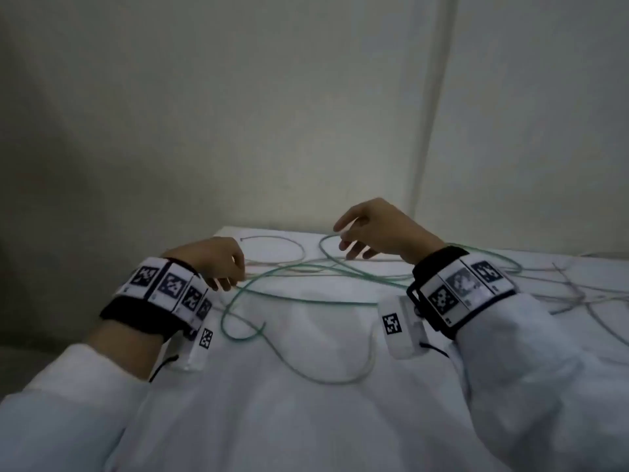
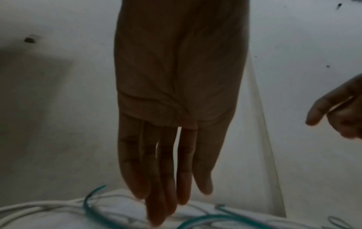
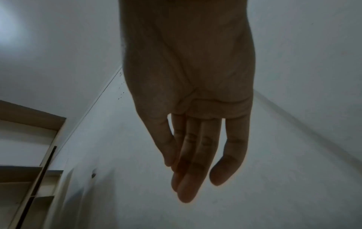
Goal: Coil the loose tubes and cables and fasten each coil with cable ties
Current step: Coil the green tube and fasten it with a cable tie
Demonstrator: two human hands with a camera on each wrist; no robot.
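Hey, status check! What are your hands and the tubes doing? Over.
Left hand and right hand open, empty, over the tangle. Green tube and white tubes loose, uncoiled on the sheet. Nothing blocking.

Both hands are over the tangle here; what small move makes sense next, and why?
Probably lower the right hand and pinch the green tube below it. Both it and the left hand look open and empty, and the tubes lie uncoiled on the white sheet.

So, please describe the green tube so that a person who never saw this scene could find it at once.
Start at the white cloth-covered table in front of the grey wall. Between the left hand and the right hand, one long thin tube, the green tube, loops loosely across the cloth. Its teal-green colour sets it apart from the pale, whitish tubes lying around it.
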